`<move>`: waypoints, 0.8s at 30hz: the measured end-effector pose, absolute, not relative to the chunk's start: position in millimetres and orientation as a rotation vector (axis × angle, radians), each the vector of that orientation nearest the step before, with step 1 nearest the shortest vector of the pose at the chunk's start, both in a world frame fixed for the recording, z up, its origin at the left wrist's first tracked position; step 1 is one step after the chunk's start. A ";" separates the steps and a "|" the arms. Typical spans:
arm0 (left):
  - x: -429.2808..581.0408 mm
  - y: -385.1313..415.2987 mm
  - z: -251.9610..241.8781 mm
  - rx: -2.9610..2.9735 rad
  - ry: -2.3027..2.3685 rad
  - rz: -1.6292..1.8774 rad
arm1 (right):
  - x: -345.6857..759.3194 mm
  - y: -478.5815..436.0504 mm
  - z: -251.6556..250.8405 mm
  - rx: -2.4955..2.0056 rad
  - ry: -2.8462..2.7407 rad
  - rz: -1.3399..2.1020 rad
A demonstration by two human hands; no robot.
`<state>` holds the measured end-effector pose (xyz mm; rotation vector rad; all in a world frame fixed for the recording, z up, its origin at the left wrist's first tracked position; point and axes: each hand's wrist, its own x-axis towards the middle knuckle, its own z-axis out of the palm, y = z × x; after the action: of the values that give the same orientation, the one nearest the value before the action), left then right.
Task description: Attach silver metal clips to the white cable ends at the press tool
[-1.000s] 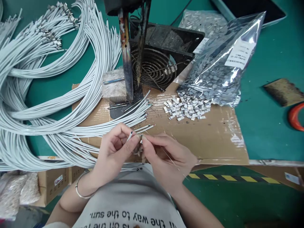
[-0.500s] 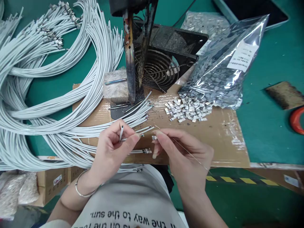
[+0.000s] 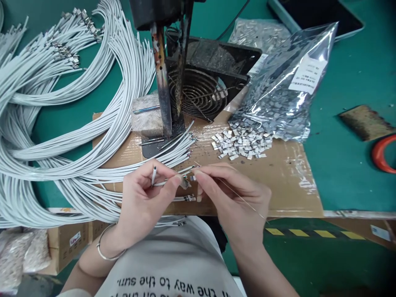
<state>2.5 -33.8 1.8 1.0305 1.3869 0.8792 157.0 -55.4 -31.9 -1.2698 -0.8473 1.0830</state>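
My left hand (image 3: 151,194) is closed in a pinch on a white cable (image 3: 154,176), whose dark-tipped end sticks up by the curled fingers. A small greyish patch (image 3: 185,182) shows at its thumb tip; what it is I cannot make out. Facing it, my right hand (image 3: 238,198) pinches a small metal connector (image 3: 193,178) between thumb and fingers. A thin wire (image 3: 244,201) also runs through this hand, its short end poking out above the fingertips. Below the fingertips lie cables with metal connectors (image 3: 189,198) on their ends.
Bundles of white cables (image 3: 71,163) cover the left side. A stained metal post (image 3: 162,78) and a black fan (image 3: 201,95) stand ahead. Loose connectors (image 3: 243,142) lie on cardboard (image 3: 287,185) beside a plastic bag (image 3: 278,95). An orange ring-shaped object (image 3: 379,154) is far right.
The fingertips of both hands have come slightly closer together. A greyish patch now shows at my left thumb. The whole view has shifted a little.
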 end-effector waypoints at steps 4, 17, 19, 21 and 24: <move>2.1 -32.4 2.6 1.026 1.409 0.885 | 157.9 -55.7 -32.6 -1.229 -0.908 1.131; 6.1 -29.3 5.3 1.025 1.426 0.884 | 158.2 -59.4 -35.3 -1.170 -0.903 1.204; 5.8 -29.9 4.7 1.028 1.425 0.877 | 157.9 -59.1 -34.7 -1.175 -0.893 1.199; 5.0 -30.9 3.3 1.029 1.424 0.878 | 157.7 -58.9 -35.1 -1.171 -0.881 1.186; 3.2 -31.9 1.8 1.021 1.422 0.872 | 158.2 -58.4 -37.0 -1.166 -0.862 1.166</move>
<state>3.2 -31.9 1.8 1.0213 1.4217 0.8718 158.2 -58.4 -37.0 -1.1663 -0.8619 1.1659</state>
